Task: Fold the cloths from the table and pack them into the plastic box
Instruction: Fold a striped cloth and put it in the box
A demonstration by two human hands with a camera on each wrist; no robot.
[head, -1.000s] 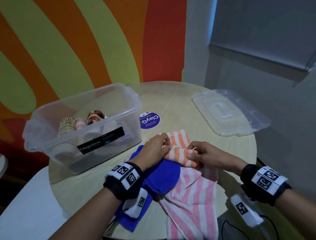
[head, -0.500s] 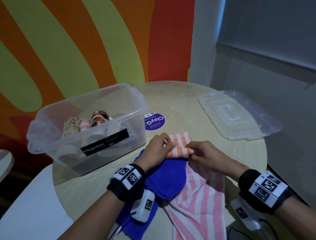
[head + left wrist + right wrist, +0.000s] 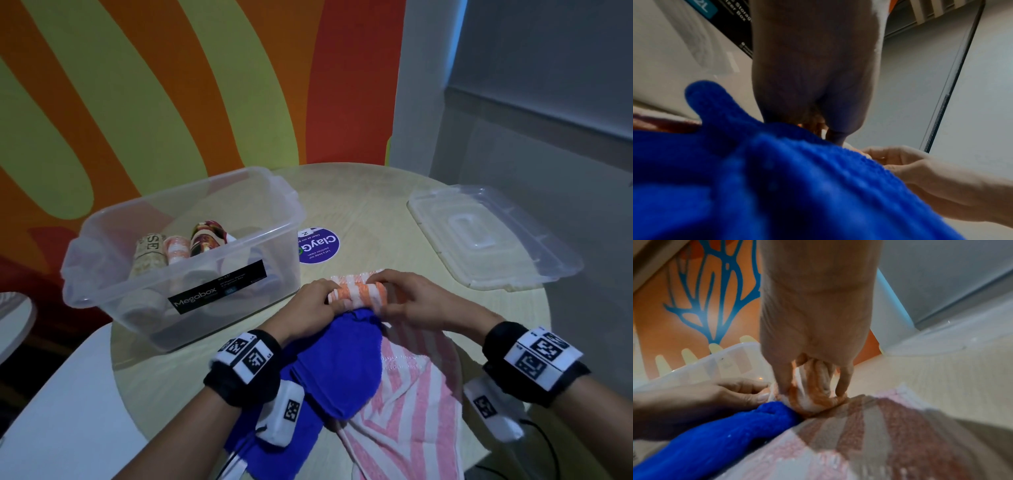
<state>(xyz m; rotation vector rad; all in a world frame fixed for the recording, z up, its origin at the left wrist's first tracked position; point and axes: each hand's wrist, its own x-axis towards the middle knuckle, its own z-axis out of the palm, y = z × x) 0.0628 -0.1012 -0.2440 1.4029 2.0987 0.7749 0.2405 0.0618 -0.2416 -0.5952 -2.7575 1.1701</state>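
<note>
An orange-and-white striped cloth (image 3: 358, 295) lies rolled into a tight tube on the round table (image 3: 363, 205), with only a short flat strip left beyond it. My left hand (image 3: 317, 303) grips the roll's left end and my right hand (image 3: 399, 296) grips its right end (image 3: 813, 395), fingers curled over it. A blue cloth (image 3: 337, 363) lies under my left wrist (image 3: 777, 186). A pink-and-white striped cloth (image 3: 414, 407) spreads toward the near edge. The clear plastic box (image 3: 274, 270) stands to the left, holding several rolled cloths (image 3: 178, 251).
The box's clear lid (image 3: 493, 236) lies at the table's right side. A purple round sticker (image 3: 318, 245) sits between box and lid. A striped orange and green wall rises behind the table. A white surface (image 3: 51, 411) adjoins at the lower left.
Both hands have rolled the orange striped cloth farther away from me. The roll is thicker and most of the flat strip beyond it is taken up.
</note>
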